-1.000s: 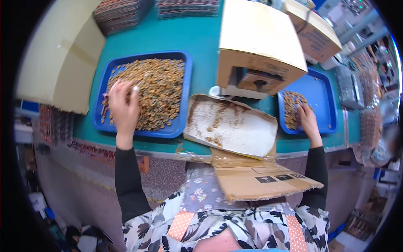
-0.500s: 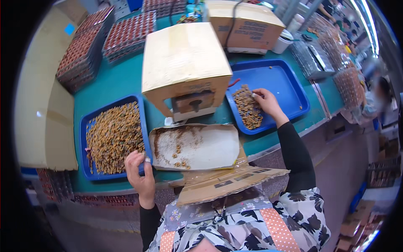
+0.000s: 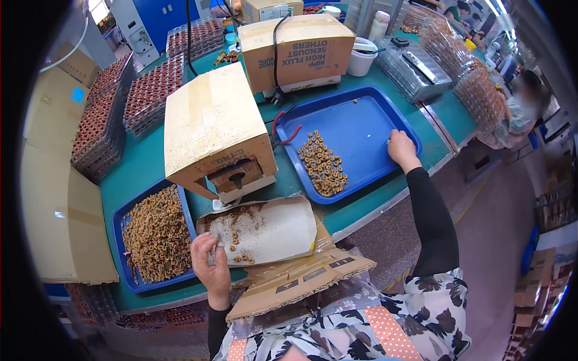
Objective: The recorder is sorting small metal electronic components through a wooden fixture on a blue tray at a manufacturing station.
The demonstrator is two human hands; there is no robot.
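Observation:
My right hand (image 3: 403,150) is at the right side of the right blue tray (image 3: 374,180), its fingers curled closed with their tips hidden. Whatever they may hold cannot be seen. Small brown rings (image 3: 322,165) lie in a loose patch on that tray's left half. My left hand (image 3: 212,268) hovers by the left end of a shallow white cardboard tray (image 3: 295,225), thumb and fingers drawn together. Anything between them is too small to make out. A few rings (image 3: 235,240) and brown dust lie in the cardboard tray. The left blue tray (image 3: 188,207) holds a big heap of rings (image 3: 155,237).
A cardboard-covered machine (image 3: 211,126) with a dark slot stands behind the cardboard tray. Behind it are another box (image 3: 298,51), a black cable and red-handled pliers (image 3: 291,135). Stacked packs (image 3: 103,120) stand left. A cardboard flap (image 3: 301,283) juts out before me.
My right hand has left the rings and moved rightward across its tray. My left hand has shifted from the left blue tray to the cardboard tray. The view has turned.

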